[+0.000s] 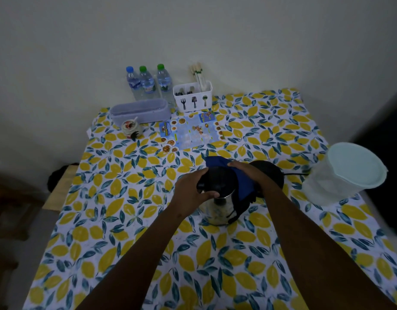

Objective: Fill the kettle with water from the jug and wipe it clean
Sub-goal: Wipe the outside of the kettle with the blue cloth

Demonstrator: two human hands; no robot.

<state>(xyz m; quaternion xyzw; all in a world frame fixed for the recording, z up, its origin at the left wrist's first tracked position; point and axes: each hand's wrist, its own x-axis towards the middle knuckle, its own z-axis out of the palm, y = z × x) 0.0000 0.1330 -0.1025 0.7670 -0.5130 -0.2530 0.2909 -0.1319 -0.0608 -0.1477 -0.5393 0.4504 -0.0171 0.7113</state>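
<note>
A steel kettle (217, 209) with a black lid and handle stands at the middle of the table. My left hand (193, 189) grips its black top from the left side. My right hand (249, 173) presses a blue cloth (242, 184) against the kettle's upper right side. The cloth drapes down over the handle. Behind my right hand lies the round black kettle base (271, 171) with its cord running right. A translucent jug (341, 175) with a pale lid stands at the right edge of the table.
The table carries a lemon-print cloth (126, 220). At the back by the wall stand three water bottles (148, 83), a white cutlery holder (193, 97), a grey oblong box (140, 111), a small jar (131, 128) and a printed menu card (190, 133).
</note>
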